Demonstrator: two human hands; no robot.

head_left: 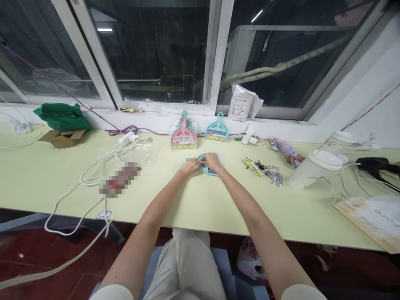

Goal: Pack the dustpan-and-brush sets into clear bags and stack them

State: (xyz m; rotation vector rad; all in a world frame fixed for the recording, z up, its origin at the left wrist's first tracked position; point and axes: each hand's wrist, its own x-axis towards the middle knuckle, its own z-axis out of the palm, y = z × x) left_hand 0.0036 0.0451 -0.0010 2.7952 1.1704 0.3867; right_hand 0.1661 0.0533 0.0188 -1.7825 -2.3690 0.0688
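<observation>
Centrally, a blue dustpan (pixel 211 171) is touched by the curled left hand (pixel 191 166) and right hand (pixel 211 160); actual gripping cannot be told.

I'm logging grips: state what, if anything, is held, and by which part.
The left hand and right hand are on a blue dustpan, toward its handle end; whether they grip or only press cannot be told.

The single head view looks forward and down from above the person's lap (pixel 187 266), facing across the tabletop (pixel 203 204) to the windows (pixel 150 54) on the far side. It sits near the sleeves (pixel 112 293), with the left hand (pixel 190 166) and right hand (pixel 211 160) farther off, close to its middle.
</observation>
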